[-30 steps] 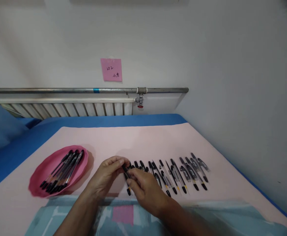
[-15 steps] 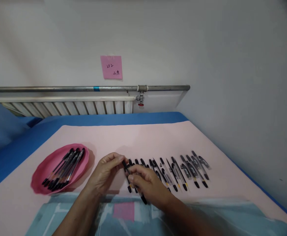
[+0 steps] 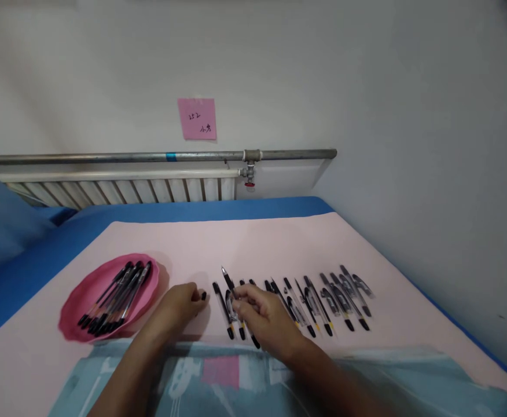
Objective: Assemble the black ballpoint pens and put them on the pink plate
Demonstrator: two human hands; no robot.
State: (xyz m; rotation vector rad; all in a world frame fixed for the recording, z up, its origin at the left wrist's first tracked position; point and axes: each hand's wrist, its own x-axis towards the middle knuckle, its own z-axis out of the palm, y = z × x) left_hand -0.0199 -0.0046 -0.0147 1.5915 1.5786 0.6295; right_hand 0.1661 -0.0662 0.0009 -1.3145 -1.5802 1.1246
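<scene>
My right hand [image 3: 267,321] pinches a pen [image 3: 228,280] whose bare metal tip points up and away from me. Closed just to the left, my left hand [image 3: 176,310] holds what looks like a pen cap [image 3: 203,295]; only its small dark end shows past the fingers. A clear gap separates the two hands. Under and beside my right hand lie black pens and loose clear caps, partly covered by it. One black pen [image 3: 223,310] rests on the pink sheet between the hands.
A pink scalloped dish [image 3: 69,310] on the left holds several black pens [image 3: 118,295]. More pens and loose caps [image 3: 340,298] spread rightward over the pink sheet [image 3: 219,243]. A patterned blue cloth [image 3: 184,388] lies closest to me. Behind the table are a radiator [image 3: 140,190] and pipe.
My left hand has moved left and down, away from the pen, with the small dark piece in its fingers. The pen's metal tip now shows above my right hand.
</scene>
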